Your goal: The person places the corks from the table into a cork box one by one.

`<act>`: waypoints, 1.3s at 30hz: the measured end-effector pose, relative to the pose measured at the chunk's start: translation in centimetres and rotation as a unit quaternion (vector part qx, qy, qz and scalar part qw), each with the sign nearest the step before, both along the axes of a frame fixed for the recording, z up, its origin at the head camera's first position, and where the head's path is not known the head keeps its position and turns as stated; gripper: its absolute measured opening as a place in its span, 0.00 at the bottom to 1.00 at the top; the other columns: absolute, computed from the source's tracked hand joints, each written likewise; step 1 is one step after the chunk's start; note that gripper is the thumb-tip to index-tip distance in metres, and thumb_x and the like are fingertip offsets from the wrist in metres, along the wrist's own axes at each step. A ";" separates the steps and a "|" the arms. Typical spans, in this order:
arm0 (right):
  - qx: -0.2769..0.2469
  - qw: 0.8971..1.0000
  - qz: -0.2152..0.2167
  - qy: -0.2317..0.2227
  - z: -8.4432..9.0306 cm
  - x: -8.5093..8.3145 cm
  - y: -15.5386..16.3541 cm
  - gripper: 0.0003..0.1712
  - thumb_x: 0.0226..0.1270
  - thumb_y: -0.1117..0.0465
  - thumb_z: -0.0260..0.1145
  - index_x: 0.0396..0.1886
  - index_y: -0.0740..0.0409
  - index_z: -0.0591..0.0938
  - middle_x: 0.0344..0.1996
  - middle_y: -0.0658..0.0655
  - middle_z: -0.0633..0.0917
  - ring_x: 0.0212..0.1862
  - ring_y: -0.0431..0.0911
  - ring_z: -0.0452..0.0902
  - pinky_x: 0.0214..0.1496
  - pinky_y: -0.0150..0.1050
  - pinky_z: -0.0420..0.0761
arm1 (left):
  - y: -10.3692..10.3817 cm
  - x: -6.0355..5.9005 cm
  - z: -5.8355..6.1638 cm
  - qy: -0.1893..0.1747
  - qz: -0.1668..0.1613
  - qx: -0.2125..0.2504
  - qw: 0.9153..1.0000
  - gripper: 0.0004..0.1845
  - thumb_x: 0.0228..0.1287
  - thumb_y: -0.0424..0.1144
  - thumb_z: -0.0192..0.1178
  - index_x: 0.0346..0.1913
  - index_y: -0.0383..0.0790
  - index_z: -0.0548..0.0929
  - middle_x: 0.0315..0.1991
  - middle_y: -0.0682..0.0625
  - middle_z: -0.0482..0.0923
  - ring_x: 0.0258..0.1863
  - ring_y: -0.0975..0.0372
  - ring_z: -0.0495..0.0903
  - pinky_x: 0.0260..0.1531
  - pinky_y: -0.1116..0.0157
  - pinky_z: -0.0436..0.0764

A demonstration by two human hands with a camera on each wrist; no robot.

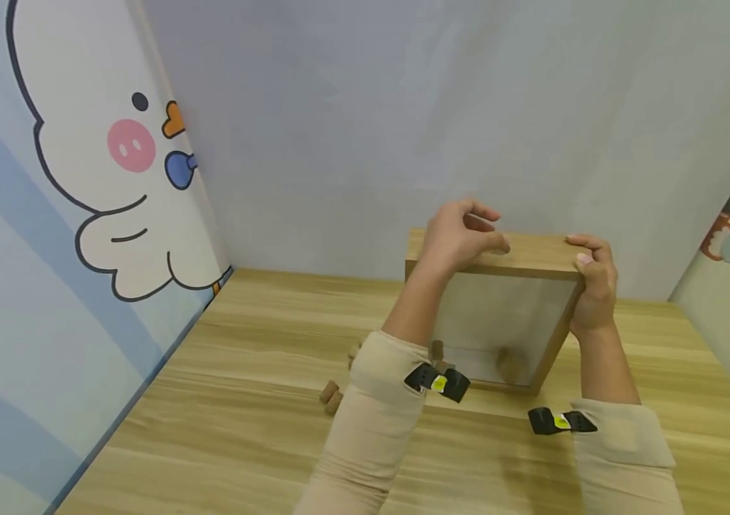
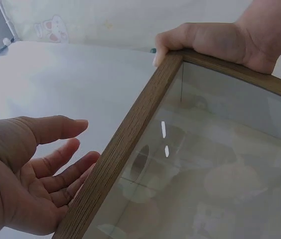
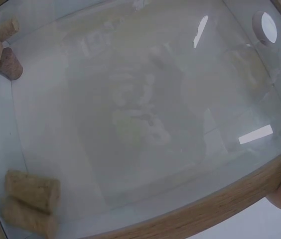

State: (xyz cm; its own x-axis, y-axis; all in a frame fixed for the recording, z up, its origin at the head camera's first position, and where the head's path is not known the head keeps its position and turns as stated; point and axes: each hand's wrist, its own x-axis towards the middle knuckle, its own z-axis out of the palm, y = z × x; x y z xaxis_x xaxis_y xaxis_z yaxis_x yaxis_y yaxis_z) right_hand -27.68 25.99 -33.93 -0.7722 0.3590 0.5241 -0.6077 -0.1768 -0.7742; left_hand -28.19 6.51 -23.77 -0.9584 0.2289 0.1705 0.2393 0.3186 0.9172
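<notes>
A wooden box frame (image 1: 493, 272) with a clear front stands upright on the table, tilted a little. Through the pane I see several corks (image 3: 33, 191) lying along its bottom side. A round hole (image 3: 267, 27) is cut in its top side. My right hand (image 1: 596, 286) grips the frame's upper right corner, thumb on the top and fingers around the side. Over the left part of the top is my left hand (image 1: 461, 239), palm up beside the hole, with its fingers loosely bent. Nothing lies between those fingers in the left wrist view.
Loose corks (image 1: 331, 397) lie on the wood-grain table (image 1: 242, 429) left of the frame, partly behind my left sleeve. A pale wall (image 1: 339, 129) rises behind the table. At the left is a panel with a cartoon bird (image 1: 91, 143).
</notes>
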 end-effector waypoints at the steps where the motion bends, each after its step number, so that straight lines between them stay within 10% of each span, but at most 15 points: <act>1: 0.001 1.000 0.000 0.000 0.0 0.0 -0.1 0.17 0.56 0.59 0.50 0.41 0.55 0.80 0.42 0.60 0.73 0.40 0.50 0.65 0.37 0.43 0.63 | -0.2 0.3 -0.1 0.008 -0.004 0.008 1.000 0.13 0.49 0.36 0.72 0.39 0.48 0.81 0.33 0.58 0.78 0.34 0.63 0.76 0.31 0.68 0.76; 12: 0.010 1.000 -0.001 -0.002 -0.1 0.1 -0.1 0.17 0.57 0.58 0.49 0.41 0.54 0.80 0.43 0.59 0.72 0.40 0.50 0.65 0.38 0.43 0.62 | -2.6 2.9 -2.0 0.151 -0.081 0.098 0.980 0.12 0.58 0.35 0.65 0.45 0.39 0.80 0.41 0.46 0.79 0.36 0.64 0.78 0.34 0.68 0.77; 26: 0.003 1.000 -0.001 0.007 0.0 0.0 0.1 0.16 0.56 0.58 0.50 0.41 0.55 0.80 0.43 0.60 0.72 0.40 0.50 0.65 0.39 0.43 0.61 | -5.4 4.2 -4.7 0.276 -0.101 0.035 0.955 0.15 0.58 0.36 0.65 0.48 0.36 0.79 0.44 0.47 0.78 0.41 0.61 0.76 0.38 0.68 0.75; 39: 0.016 1.000 -0.006 0.011 -0.2 -0.2 0.0 0.17 0.57 0.57 0.50 0.42 0.55 0.80 0.44 0.59 0.71 0.41 0.50 0.64 0.40 0.44 0.61 | -10.1 3.6 -7.2 0.293 -0.105 -0.030 0.950 0.14 0.57 0.35 0.66 0.47 0.37 0.80 0.41 0.49 0.76 0.38 0.56 0.75 0.35 0.64 0.76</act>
